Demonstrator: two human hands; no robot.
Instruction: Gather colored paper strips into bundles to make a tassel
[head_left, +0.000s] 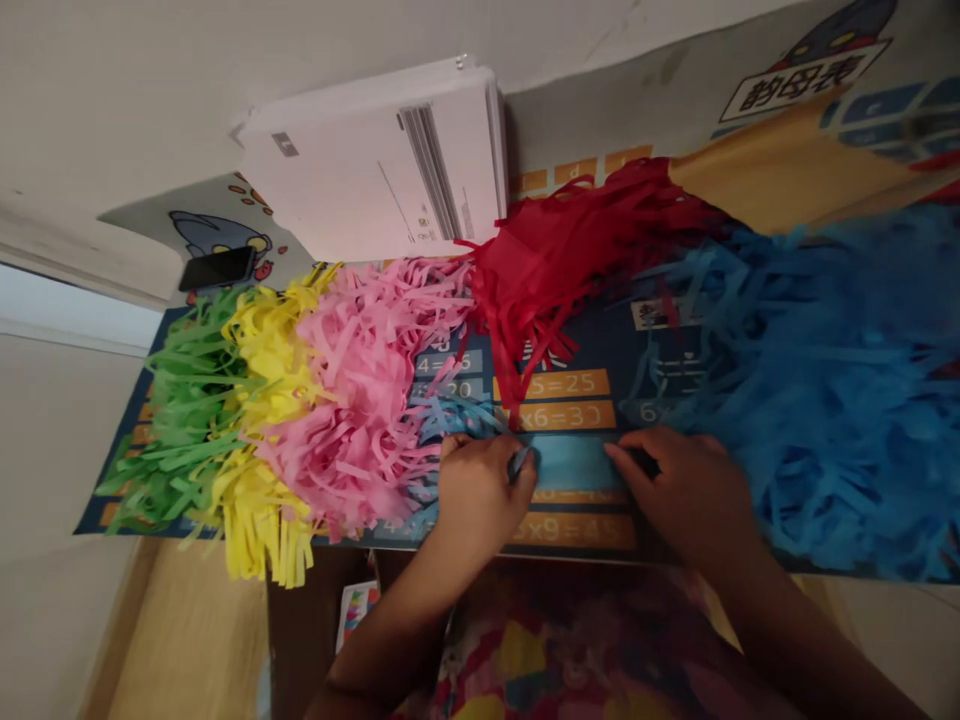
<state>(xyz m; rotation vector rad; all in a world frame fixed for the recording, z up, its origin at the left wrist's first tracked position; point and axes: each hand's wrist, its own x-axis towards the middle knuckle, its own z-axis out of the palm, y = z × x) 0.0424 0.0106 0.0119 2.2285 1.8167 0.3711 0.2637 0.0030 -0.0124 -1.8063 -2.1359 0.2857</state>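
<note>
My left hand (484,492) and my right hand (686,490) rest on the near edge of a table mat, each pinching one end of a flat blue paper strip (571,462) stretched between them. Both hands have their fingers curled closed on the paper. A large heap of blue fringed paper (832,390) lies right beside my right hand. A pink fringed heap (367,390) lies just left of my left hand. A red fringed heap (570,260) sits beyond the strip.
Yellow fringed paper (262,400) and green fringed paper (187,410) lie at the far left. The printed number mat (562,385) covers the table. A white box (375,160) stands at the back, with a black phone (217,268) to its left.
</note>
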